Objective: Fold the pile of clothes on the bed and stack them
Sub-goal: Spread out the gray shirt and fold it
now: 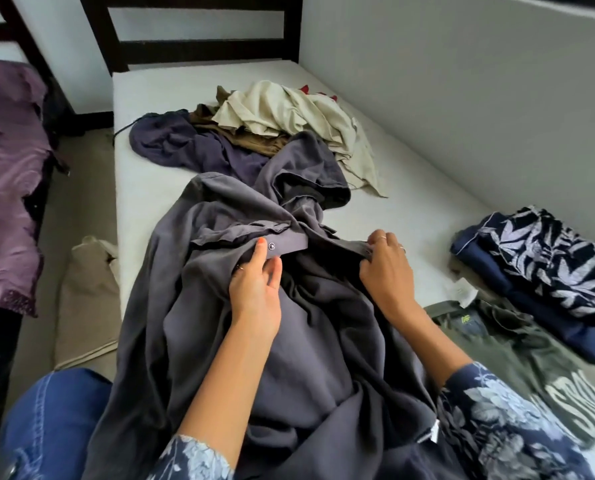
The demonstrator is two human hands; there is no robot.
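Step in hand looks like laying out one grey garment (254,341) before folding; it sprawls crumpled down the white bed (410,209), thin, matte, soft-creased. Left hand (256,289) pinches the waistband strip by a metal snap button (271,246); right hand (386,265) grips the bunched band further along, fingers curled over it. Next move likely calls for pulling the band taut and flattening the twisted legs. Unfolded pile (272,129) sits beyond: cream, brown, purple-grey cloth, loose and rumpled. Folded stack (545,271) lies right, leaf-print navy on top; olive printed tee (531,375) flat beside it
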